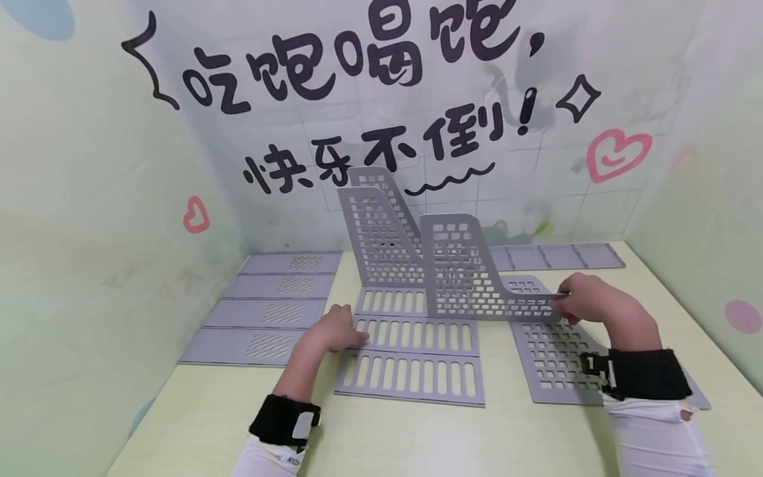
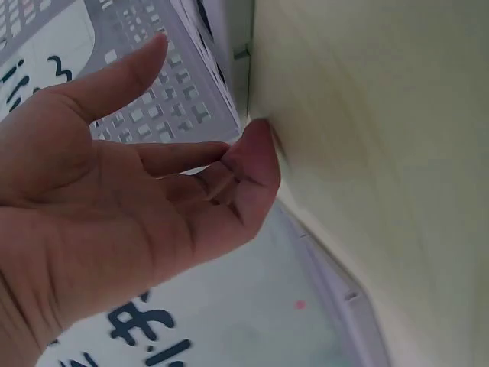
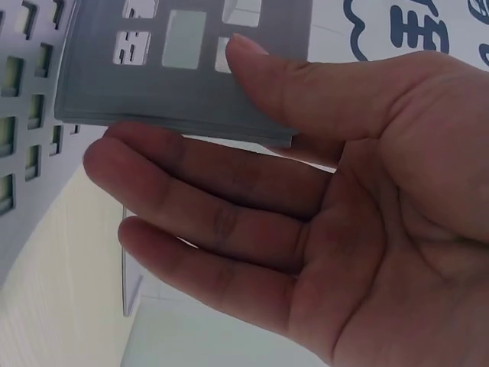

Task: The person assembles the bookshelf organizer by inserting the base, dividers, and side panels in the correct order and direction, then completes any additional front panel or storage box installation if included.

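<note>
My right hand (image 1: 608, 308) pinches the low end of a grey perforated side panel (image 1: 456, 265), thumb on one face and fingers on the other. This L-shaped panel stands upright, its tall end beside two more upright perforated panels (image 1: 381, 232). Along the left edge of a flat slotted grey panel (image 1: 408, 377), my left hand (image 1: 334, 330) reaches down with thumb out and fingers bent. In the left wrist view that hand (image 2: 145, 183) has nothing in its grasp, its fingertips close to the pale tabletop. Under my right hand lies another perforated panel (image 1: 539, 391).
Joined grey panels (image 1: 238, 344) with small slanted slots lie flat at the left. A plain ribbed panel (image 1: 560, 257) lies along the back right. Printed fabric walls (image 1: 447, 159) enclose the table (image 1: 417, 437) on the back and both sides.
</note>
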